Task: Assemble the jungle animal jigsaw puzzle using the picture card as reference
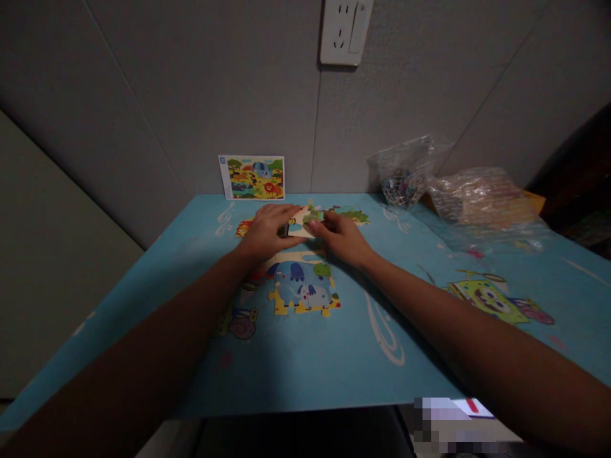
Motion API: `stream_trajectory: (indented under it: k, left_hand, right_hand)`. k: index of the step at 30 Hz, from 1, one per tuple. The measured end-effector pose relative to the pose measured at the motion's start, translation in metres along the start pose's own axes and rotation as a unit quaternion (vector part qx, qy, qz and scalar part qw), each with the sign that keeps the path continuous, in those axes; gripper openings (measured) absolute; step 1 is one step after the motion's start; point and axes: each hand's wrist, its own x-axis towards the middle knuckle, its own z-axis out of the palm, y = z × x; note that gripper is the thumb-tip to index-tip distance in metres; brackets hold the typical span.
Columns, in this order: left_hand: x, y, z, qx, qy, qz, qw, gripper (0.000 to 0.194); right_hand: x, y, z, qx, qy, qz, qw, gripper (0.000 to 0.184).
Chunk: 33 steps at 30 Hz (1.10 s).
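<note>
My left hand [270,233] and my right hand [342,237] meet over the middle of the table. Between them is a pale puzzle piece [299,224] with patches of green and blue, and both hands grip it, my right thumb pressing on its face. Nearer to me lies a joined puzzle section [305,286] showing blue elephants, with tabs along its lower edge. Green puzzle pieces [351,215] lie just beyond my right hand. An orange puzzle piece [244,227] shows past my left hand, which hides part of it.
A picture card [255,178] of the animal scene leans on the wall at the back. Clear plastic packaging [487,197] and a clear bag [405,178] sit at the back right. The blue table cover [296,375] has printed cartoon figures. A socket [346,32] is on the wall.
</note>
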Motion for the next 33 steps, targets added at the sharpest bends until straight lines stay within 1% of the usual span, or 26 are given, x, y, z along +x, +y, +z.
stream_trajectory:
  k: [1,3,6,8,10,12,15,16,17,18,20,21,22,23,25,26,27,29,31,33]
  left_hand:
    - [0.000,0.001,0.001,-0.022,-0.016,0.016,1.000,0.062]
    - [-0.001,0.001,0.002,-0.053,-0.036,0.022,0.998,0.064]
    - [-0.002,-0.003,0.003,-0.079,-0.051,-0.011,0.996,0.077]
    - [-0.003,-0.006,0.004,-0.094,-0.044,-0.039,0.994,0.080]
    - [-0.004,-0.008,0.004,-0.111,-0.027,-0.061,0.992,0.074]
    - [-0.004,-0.010,0.003,-0.113,0.004,-0.081,0.990,0.066]
    - [-0.002,-0.013,-0.003,-0.055,0.078,-0.099,0.990,0.054]
    - [-0.002,-0.015,-0.005,-0.020,0.098,-0.110,0.989,0.052]
    - [-0.001,-0.017,-0.007,0.017,0.105,-0.127,0.986,0.049]
    - [0.000,-0.019,-0.009,0.052,0.101,-0.153,0.982,0.047]
    - [0.001,-0.021,-0.011,0.101,0.073,-0.216,0.968,0.046]
    - [0.001,-0.020,-0.012,0.109,0.064,-0.234,0.964,0.048]
    - [0.002,-0.017,-0.012,0.108,0.064,-0.234,0.964,0.051]
    - [0.003,-0.012,-0.011,0.094,0.073,-0.219,0.968,0.053]
    - [0.004,0.002,-0.006,0.019,0.105,-0.162,0.981,0.047]
    - [0.003,0.009,-0.003,-0.054,0.104,-0.150,0.982,0.041]
    - [0.003,0.017,0.002,-0.138,0.102,-0.157,0.973,0.036]
    - [0.000,0.028,0.012,-0.275,0.039,-0.190,0.942,0.029]
    - [-0.004,0.034,0.021,-0.379,-0.006,-0.233,0.896,0.024]
    - [-0.006,0.035,0.026,-0.451,-0.012,-0.245,0.858,0.023]
  right_hand:
    - [0.000,0.000,0.002,0.039,-0.005,0.012,0.999,0.043]
    - [0.001,0.001,0.003,0.104,-0.004,0.038,0.994,0.045]
    - [0.003,0.004,0.002,0.131,0.017,0.058,0.990,0.044]
    - [0.005,0.007,-0.001,0.123,0.041,0.054,0.990,0.041]
    - [0.006,0.009,-0.003,0.119,0.073,0.051,0.989,0.040]
    - [0.007,0.011,-0.006,0.125,0.102,0.053,0.985,0.040]
    - [0.007,0.012,-0.007,0.137,0.128,0.055,0.981,0.041]
    - [0.007,0.013,-0.007,0.141,0.130,0.054,0.980,0.042]
    - [0.007,0.013,-0.006,0.147,0.127,0.052,0.980,0.043]
    - [0.007,0.013,-0.006,0.152,0.121,0.048,0.980,0.043]
    - [0.007,0.013,-0.005,0.166,0.108,0.039,0.979,0.044]
    - [0.007,0.013,-0.005,0.171,0.103,0.034,0.979,0.045]
    - [0.007,0.013,-0.005,0.172,0.100,0.027,0.980,0.045]
    - [0.006,0.012,-0.005,0.171,0.096,0.019,0.980,0.045]
    - [0.005,0.010,-0.005,0.171,0.076,-0.003,0.982,0.046]
    - [0.004,0.008,-0.004,0.171,0.060,-0.015,0.983,0.046]
    - [0.003,0.007,-0.003,0.170,0.040,-0.028,0.984,0.045]
    - [0.000,0.004,-0.001,0.164,0.004,-0.058,0.985,0.043]
    - [-0.002,0.003,0.001,0.143,-0.010,-0.082,0.986,0.042]
    - [-0.003,0.003,0.002,0.116,0.010,-0.077,0.990,0.048]
